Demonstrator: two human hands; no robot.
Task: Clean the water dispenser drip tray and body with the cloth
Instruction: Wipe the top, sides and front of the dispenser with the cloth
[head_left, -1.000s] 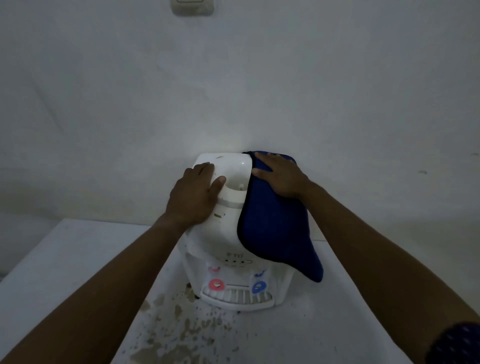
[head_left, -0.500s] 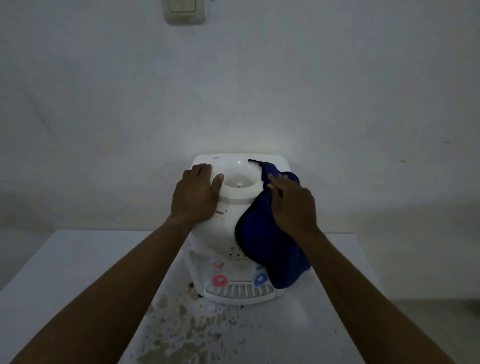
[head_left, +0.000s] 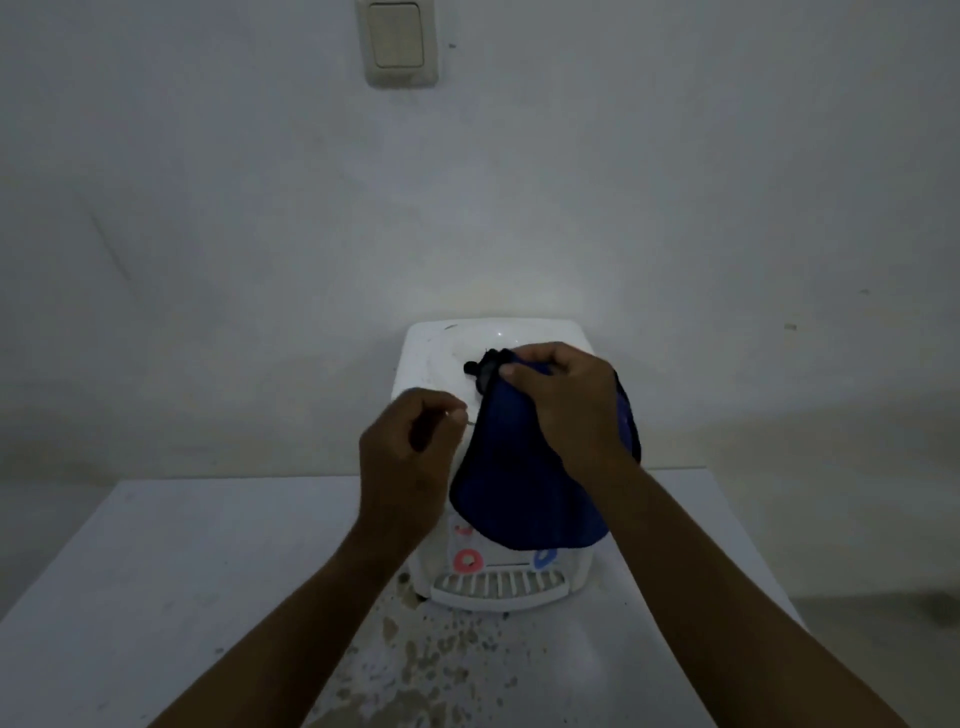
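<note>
A white water dispenser stands on the table against the wall, with a red tap, a blue tap and a slatted drip tray at its front. My right hand pinches the top edge of a dark blue cloth, which hangs over the dispenser's top and right front. My left hand is lifted off the body, fingers curled loosely near the cloth's left edge, with nothing clearly in it.
The white table carries brownish stains in front of the dispenser. A light switch sits high on the wall just behind the dispenser. The table's right edge lies close to my right forearm.
My left hand has lifted off the dispenser's top and curled. My right hand went from pressing the cloth flat to pinching its upper edge, and the cloth bunched toward the centre.
</note>
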